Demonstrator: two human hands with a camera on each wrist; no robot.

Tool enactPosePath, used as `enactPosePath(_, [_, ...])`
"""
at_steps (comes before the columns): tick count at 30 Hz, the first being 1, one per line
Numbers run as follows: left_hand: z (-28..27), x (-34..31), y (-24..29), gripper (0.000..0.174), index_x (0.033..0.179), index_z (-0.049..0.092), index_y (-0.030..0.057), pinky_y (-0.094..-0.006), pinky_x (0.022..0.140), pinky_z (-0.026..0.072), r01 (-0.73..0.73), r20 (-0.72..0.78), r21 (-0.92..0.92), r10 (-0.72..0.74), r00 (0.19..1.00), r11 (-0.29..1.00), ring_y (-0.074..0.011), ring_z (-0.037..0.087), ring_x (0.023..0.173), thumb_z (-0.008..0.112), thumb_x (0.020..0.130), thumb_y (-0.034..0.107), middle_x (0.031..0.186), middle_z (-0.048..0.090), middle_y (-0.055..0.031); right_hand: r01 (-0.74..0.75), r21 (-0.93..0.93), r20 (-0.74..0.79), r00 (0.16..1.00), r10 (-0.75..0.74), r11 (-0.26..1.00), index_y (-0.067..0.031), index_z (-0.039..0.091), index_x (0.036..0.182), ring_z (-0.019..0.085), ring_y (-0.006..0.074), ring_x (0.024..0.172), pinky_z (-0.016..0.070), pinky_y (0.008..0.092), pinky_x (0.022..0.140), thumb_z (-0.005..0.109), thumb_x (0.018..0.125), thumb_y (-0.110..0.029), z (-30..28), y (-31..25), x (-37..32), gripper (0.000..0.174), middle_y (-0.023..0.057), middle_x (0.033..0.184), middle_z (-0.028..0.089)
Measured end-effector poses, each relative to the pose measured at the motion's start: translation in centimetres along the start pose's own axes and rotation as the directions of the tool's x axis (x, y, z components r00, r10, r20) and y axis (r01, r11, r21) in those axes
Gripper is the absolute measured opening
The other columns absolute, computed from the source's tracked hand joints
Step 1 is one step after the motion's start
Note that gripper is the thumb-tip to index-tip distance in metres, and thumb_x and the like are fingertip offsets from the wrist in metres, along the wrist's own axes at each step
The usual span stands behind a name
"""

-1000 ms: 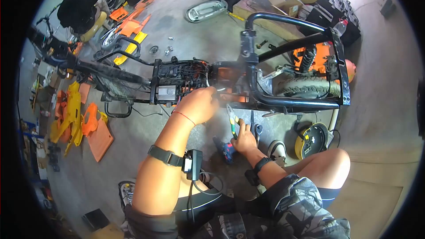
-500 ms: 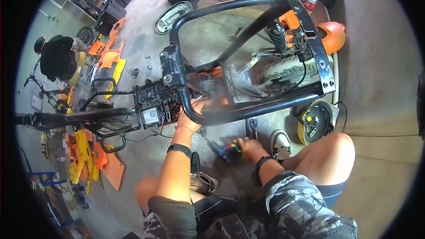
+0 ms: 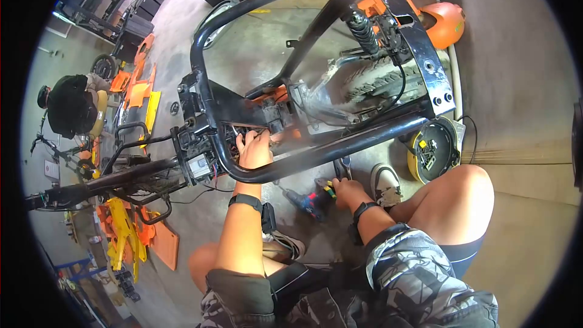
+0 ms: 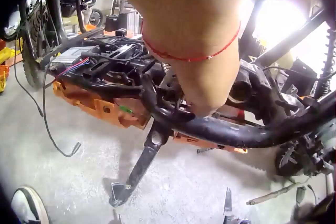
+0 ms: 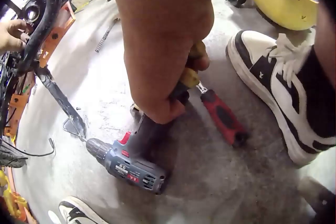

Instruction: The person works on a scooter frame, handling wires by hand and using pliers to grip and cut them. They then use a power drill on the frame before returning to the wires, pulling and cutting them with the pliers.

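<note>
My left hand (image 3: 255, 150) reaches under the black tube of a stripped motorbike frame (image 3: 328, 157), its fingers bent down at the wiring and parts (image 3: 238, 133) inside. In the left wrist view the forearm and tube hide its fingertips, and I cannot tell if they pinch anything. Low over the floor, my right hand (image 3: 351, 195) grips pliers (image 3: 328, 188) by their yellow-and-green handles. Beneath that hand in the right wrist view lies a blue-grey cordless drill (image 5: 128, 166). A red-handled tool (image 5: 224, 119) lies beside it on the concrete.
A yellow helmet (image 3: 414, 158) with small parts inside sits by my right shoe (image 3: 385, 185). An orange helmet (image 3: 446, 24) is beyond the rear wheel. Orange and yellow panels (image 3: 124, 234) lie at left. Another person (image 3: 70, 106) sits farther back. The kickstand (image 4: 137, 174) juts below the frame.
The head view has swung, so the frame's rear looms nearer. My left hand has gone from above the frame to under its tube. My right hand has lowered the pliers toward the drill.
</note>
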State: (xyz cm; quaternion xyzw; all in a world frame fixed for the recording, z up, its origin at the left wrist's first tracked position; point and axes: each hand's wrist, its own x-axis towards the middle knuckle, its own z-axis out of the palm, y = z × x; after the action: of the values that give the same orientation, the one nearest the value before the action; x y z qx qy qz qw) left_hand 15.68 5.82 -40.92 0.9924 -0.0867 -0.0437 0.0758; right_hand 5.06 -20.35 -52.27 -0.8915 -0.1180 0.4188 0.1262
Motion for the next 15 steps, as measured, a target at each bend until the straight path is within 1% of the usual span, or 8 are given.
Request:
enactPosePath(2, [-0.5, 0.2, 0.2, 0.038, 0.119, 0.060, 0.0054, -0.0568, 0.108, 0.0241, 0.039, 0.069, 0.034, -0.042, 0.997, 0.999, -0.0315, 0.052, 0.119, 0.057, 0.089, 0.027, 0.111, 0.068, -0.0135, -0.008, -0.010, 0.003, 1.000, 0.008, 1.000, -0.0080, 0.051, 0.122, 0.065, 0.0343, 0.108, 0.0534, 0.0424, 0.089, 0.065, 0.080, -0.019, 0.1, -0.1, 0.1, 0.046, 0.0188, 0.119, 0.062])
enactPosePath(3, [-0.3, 0.1, 0.0, 0.037, 0.119, 0.060, 0.0051, -0.0568, 0.107, 0.0244, 0.020, 0.028, 0.024, -0.020, 0.999, 1.000, -0.0313, 0.053, 0.115, 0.056, 0.090, 0.028, 0.107, 0.068, -0.0149, -0.013, -0.026, 0.006, 1.000, 0.013, 1.000, -0.0080, 0.051, 0.122, 0.065, 0.0342, 0.108, 0.0535, 0.0422, 0.088, 0.064, 0.081, -0.019, 0.0, -0.2, 0.2, 0.045, 0.0189, 0.119, 0.062])
enactPosePath(6, [0.0, 0.2, -0.3, 0.035, 0.117, 0.061, 0.0056, -0.0563, 0.106, 0.0249, 0.046, 0.041, 0.075, -0.049, 0.998, 0.996, -0.0318, 0.053, 0.115, 0.054, 0.092, 0.030, 0.106, 0.068, -0.0164, -0.027, -0.019, 0.029, 0.999, 0.028, 0.999, -0.0077, 0.051, 0.122, 0.066, 0.0341, 0.107, 0.0536, 0.0422, 0.088, 0.064, 0.081, -0.019, -0.2, -0.2, 0.1, 0.045, 0.0190, 0.118, 0.062])
enactPosePath(7, [0.0, 0.2, -0.2, 0.033, 0.114, 0.062, 0.0063, -0.0565, 0.106, 0.0247, 0.050, 0.053, 0.066, -0.053, 0.997, 0.997, -0.0322, 0.053, 0.115, 0.052, 0.094, 0.030, 0.104, 0.068, -0.0165, -0.029, -0.013, 0.029, 0.999, 0.029, 0.999, -0.0077, 0.051, 0.122, 0.066, 0.0341, 0.107, 0.0536, 0.0422, 0.088, 0.064, 0.081, -0.019, -0.2, -0.2, 0.1, 0.045, 0.0190, 0.118, 0.062])
enactPosePath(9, [0.1, 0.2, -0.2, 0.032, 0.113, 0.062, 0.0071, -0.0562, 0.106, 0.0250, 0.053, 0.064, 0.087, -0.059, 0.996, 0.995, -0.0323, 0.054, 0.114, 0.052, 0.094, 0.031, 0.103, 0.069, -0.0163, -0.032, -0.014, 0.028, 0.999, 0.032, 0.999, -0.0085, 0.052, 0.125, 0.065, 0.0322, 0.111, 0.0544, 0.0400, 0.088, 0.064, 0.084, -0.019, -0.4, -0.3, 0.0, 0.044, 0.0177, 0.120, 0.063])
enactPosePath(12, [0.1, 0.4, -0.2, 0.030, 0.110, 0.063, 0.0093, -0.0542, 0.105, 0.0269, 0.079, 0.079, 0.104, -0.087, 0.993, 0.991, -0.0323, 0.056, 0.112, 0.052, 0.094, 0.032, 0.100, 0.069, -0.0155, -0.047, 0.001, 0.036, 0.998, 0.047, 0.999, -0.0085, 0.052, 0.125, 0.065, 0.0322, 0.111, 0.0544, 0.0400, 0.088, 0.065, 0.083, -0.018, -1.0, -0.7, -0.5, 0.045, 0.0176, 0.121, 0.062])
enactPosePath(14, [-0.6, 0.2, 0.7, 0.025, 0.106, 0.063, 0.0108, -0.0514, 0.103, 0.0289, 0.134, 0.114, 0.101, -0.146, 0.983, 0.986, -0.0317, 0.055, 0.112, 0.053, 0.094, 0.030, 0.100, 0.069, -0.0144, -0.051, 0.003, 0.035, 0.998, 0.051, 0.999, -0.0086, 0.053, 0.125, 0.065, 0.0321, 0.111, 0.0545, 0.0402, 0.088, 0.065, 0.083, -0.018, -1.1, -0.8, -0.6, 0.045, 0.0174, 0.121, 0.062])
enactPosePath(15, [-0.6, 0.3, 0.9, 0.022, 0.103, 0.061, 0.0104, -0.0491, 0.098, 0.0370, 0.158, 0.124, 0.132, -0.174, 0.977, 0.979, -0.0325, 0.059, 0.109, 0.056, 0.093, 0.029, 0.101, 0.069, -0.0155, -0.055, 0.002, 0.034, 0.998, 0.055, 0.998, -0.0087, 0.053, 0.125, 0.065, 0.0321, 0.111, 0.0545, 0.0404, 0.088, 0.066, 0.083, -0.018, -1.1, -0.8, -0.6, 0.045, 0.0172, 0.121, 0.062])
